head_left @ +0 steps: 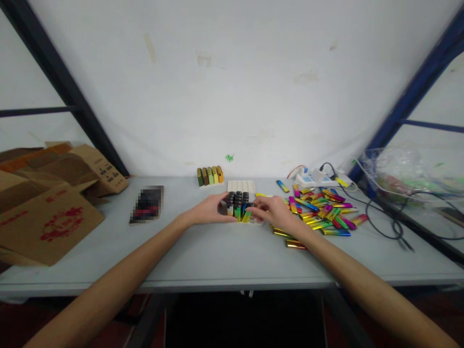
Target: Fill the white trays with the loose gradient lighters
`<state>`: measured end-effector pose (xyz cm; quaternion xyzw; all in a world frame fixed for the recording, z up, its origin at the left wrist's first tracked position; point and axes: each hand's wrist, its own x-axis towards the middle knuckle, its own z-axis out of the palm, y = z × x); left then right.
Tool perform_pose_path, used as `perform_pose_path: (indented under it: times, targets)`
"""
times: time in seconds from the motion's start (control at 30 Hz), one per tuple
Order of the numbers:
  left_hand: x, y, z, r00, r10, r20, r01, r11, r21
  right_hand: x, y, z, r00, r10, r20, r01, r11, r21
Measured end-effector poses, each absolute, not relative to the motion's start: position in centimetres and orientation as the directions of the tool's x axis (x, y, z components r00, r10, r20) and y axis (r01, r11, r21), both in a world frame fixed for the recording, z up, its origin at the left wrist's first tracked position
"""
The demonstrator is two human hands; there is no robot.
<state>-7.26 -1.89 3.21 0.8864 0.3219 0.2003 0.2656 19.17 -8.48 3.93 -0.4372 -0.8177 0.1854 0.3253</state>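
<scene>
Upright black-topped lighters [237,199] stand packed in rows in a white tray at the middle of the table. My left hand [210,209] is closed around the left side of this group, thumb in front and fingers behind. At the front right corner of the group, my right hand [273,210] pinches a slightly tilted yellow-green lighter [247,215]. Part of the white tray shows beneath that hand. Just behind lies another white tray [241,185] with rows of holes. To the right spreads a loose pile of shiny multicoloured lighters [322,210].
At the back, a filled rack [210,177] holds yellow, green and brown lighters. Cardboard boxes [50,208] occupy the left end, beside a pixelated dark object [148,204]. A power strip [313,180], black cable [395,232] and clear plastic bag [402,166] are at the right.
</scene>
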Motion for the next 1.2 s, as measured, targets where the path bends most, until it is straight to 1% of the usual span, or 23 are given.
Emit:
perform_pose_path:
  times: [0.1,0.17,0.3,0.4,0.47,0.53,0.6,0.73,0.87,1.0,1.1,1.2]
  targets:
    - [-7.2,-1.9,3.3,0.715,0.672,0.190,0.461,-0.659,0.594,19.0,-8.6,4.2,-0.479,0.783,0.398,0.662,0.619,-0.421]
    - [-7.2,-1.9,3.4,0.714,0.673,0.193,0.466,-0.662,0.588,18.8,-8.6,4.3,-0.513,0.762,0.396,0.689,0.640,-0.339]
    - [-7.1,-2.0,3.5,0.709,0.683,0.179,0.484,-0.655,0.581,18.2,-8.5,4.2,-0.515,0.772,0.373,0.749,0.617,-0.242]
    - [-7.1,-2.0,3.6,0.706,0.686,0.175,0.489,-0.651,0.580,18.0,-8.5,4.0,-0.494,0.798,0.345,0.795,0.575,-0.193]
    - [-7.1,-2.0,3.6,0.708,0.683,0.180,0.479,-0.652,0.588,18.2,-8.5,4.0,-0.524,0.795,0.307,0.790,0.588,-0.173]
    - [-7.1,-2.0,3.6,0.710,0.680,0.185,0.470,-0.652,0.595,18.6,-8.6,4.1,-0.563,0.779,0.276,0.766,0.617,-0.182]
    - [-7.1,-1.9,3.5,0.706,0.684,0.180,0.475,-0.647,0.597,19.0,-8.6,4.3,-0.572,0.776,0.265,0.748,0.626,-0.220]
    - [-7.1,-1.9,3.4,0.704,0.690,0.170,0.484,-0.641,0.596,19.2,-8.6,4.4,-0.551,0.778,0.303,0.729,0.625,-0.280]
    - [-7.1,-2.0,3.5,0.697,0.698,0.167,0.496,-0.636,0.592,18.8,-8.4,4.0,-0.565,0.749,0.346,0.708,0.656,-0.261]
    - [-7.1,-2.0,3.6,0.699,0.696,0.165,0.504,-0.643,0.576,18.6,-8.4,3.8,-0.590,0.728,0.348,0.682,0.681,-0.267]
    - [-7.1,-2.0,3.7,0.699,0.696,0.162,0.508,-0.644,0.572,19.0,-8.6,4.3,-0.614,0.720,0.323,0.652,0.693,-0.306]
    - [-7.2,-2.0,3.6,0.701,0.696,0.154,0.498,-0.633,0.594,20.1,-8.3,4.8,-0.632,0.713,0.304,0.614,0.700,-0.364]
